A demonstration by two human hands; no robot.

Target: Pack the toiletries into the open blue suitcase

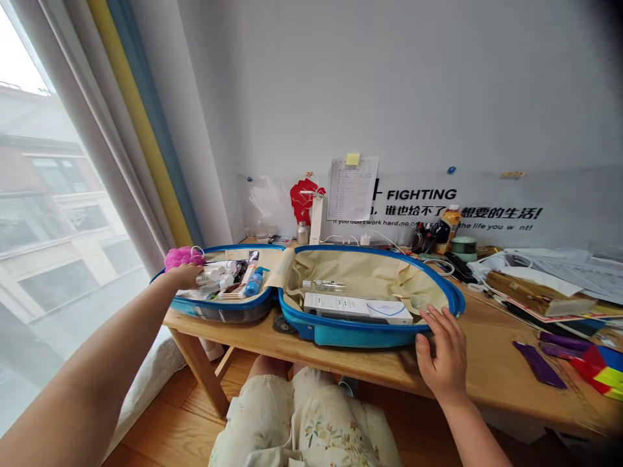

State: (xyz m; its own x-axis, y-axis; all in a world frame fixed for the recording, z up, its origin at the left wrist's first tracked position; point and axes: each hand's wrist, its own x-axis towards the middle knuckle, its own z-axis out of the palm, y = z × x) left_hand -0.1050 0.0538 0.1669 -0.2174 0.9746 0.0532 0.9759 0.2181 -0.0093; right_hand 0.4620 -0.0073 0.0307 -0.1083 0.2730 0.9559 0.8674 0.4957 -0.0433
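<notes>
A blue suitcase [384, 338] lies spread wide on the desk, both beige-lined halves facing up. My left hand [185, 277] reaches to its left half, fingers closed at a small white bottle [208, 277]; part of the grip is hidden. Just behind that hand is a pink bath puff [183, 257]. Several toiletries share this half, among them a blue pump bottle [255, 283]. In the right half are a long white box [357, 307] and a clear bottle [324, 285]. My right hand [444, 353] is open, fingers spread against the front right rim.
On the wooden desk [481, 363] to the right lie papers [559, 269], a brown pouch [535, 292] and purple packets [540, 364]. An orange-capped bottle [448, 230] stands behind. A curtain [121, 123] and window are at left.
</notes>
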